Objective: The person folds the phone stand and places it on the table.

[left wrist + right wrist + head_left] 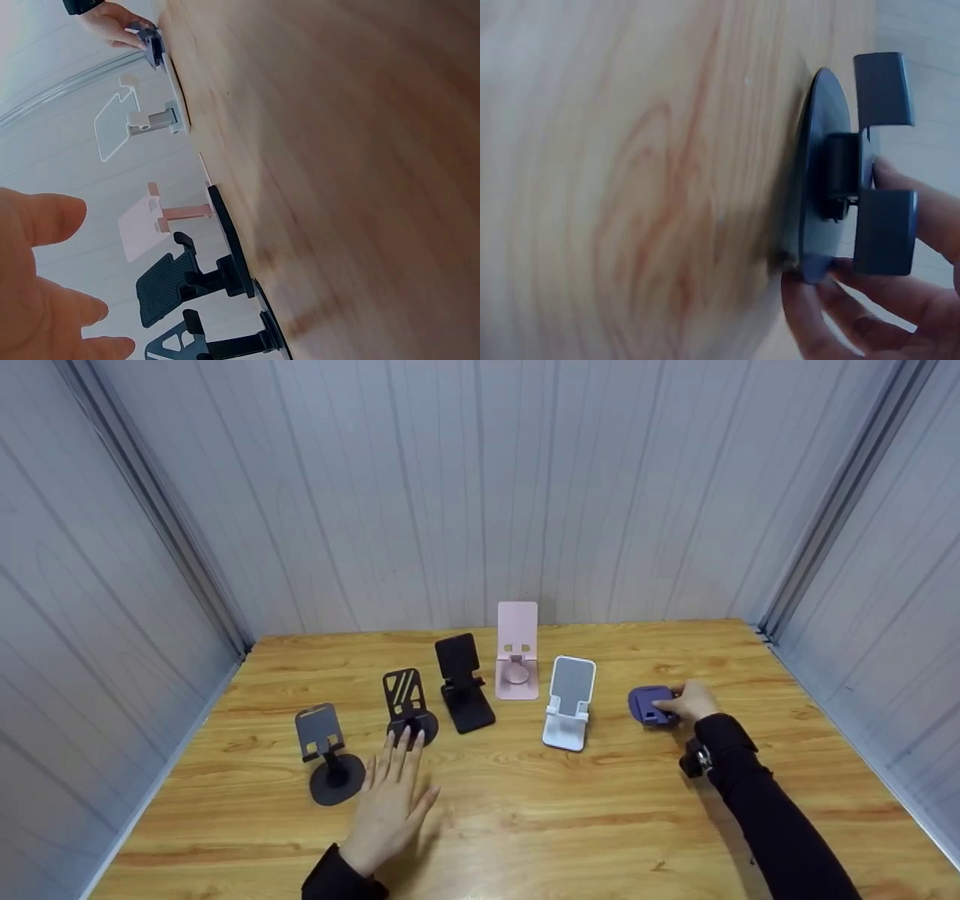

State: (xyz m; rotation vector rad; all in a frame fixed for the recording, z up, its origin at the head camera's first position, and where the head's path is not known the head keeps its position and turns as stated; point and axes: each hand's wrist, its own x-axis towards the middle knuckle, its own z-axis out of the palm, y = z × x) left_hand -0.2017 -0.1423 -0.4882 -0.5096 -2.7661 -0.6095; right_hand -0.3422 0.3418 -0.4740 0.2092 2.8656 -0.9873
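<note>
At the right side of the table, my right hand grips a folded purple phone stand by its right edge. In the right wrist view the thumb lies on the folded plate and the other fingers curl at the rim of the round base; two lip tabs stick out. My left hand is spread with straight fingers, its fingertips overlapping the base of a slotted black phone stand in the head view. Left of that hand stands a dark grey phone stand on a round base.
Between the hands, further back, stand a black phone stand, a pink phone stand and a white phone stand, all unfolded. Panelled walls close off the wooden table at the back and both sides.
</note>
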